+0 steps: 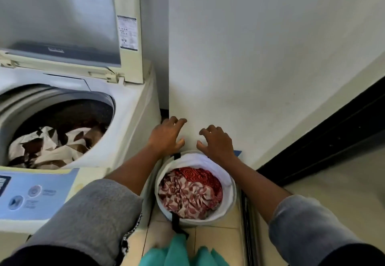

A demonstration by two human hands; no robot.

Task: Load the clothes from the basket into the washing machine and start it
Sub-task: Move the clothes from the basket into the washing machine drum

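Observation:
A round white laundry basket [229, 209] stands on the floor to the right of the washing machine [129, 119]. It holds red and white patterned clothes [189, 192]. The top-loader's lid [58, 21] is up, and brown and white cloth [50, 146] lies in the drum. My left hand [166, 136] hovers above the basket's far left rim, fingers spread and empty. Just above the far right rim, my right hand [216, 142] also holds nothing, fingers apart.
A white wall [260, 57] rises right behind the basket. The machine's blue control panel [37, 194] with round buttons is at the lower left. A dark door frame [333, 132] runs along the right. Teal fabric [183, 253] hangs at the bottom edge over the tiled floor.

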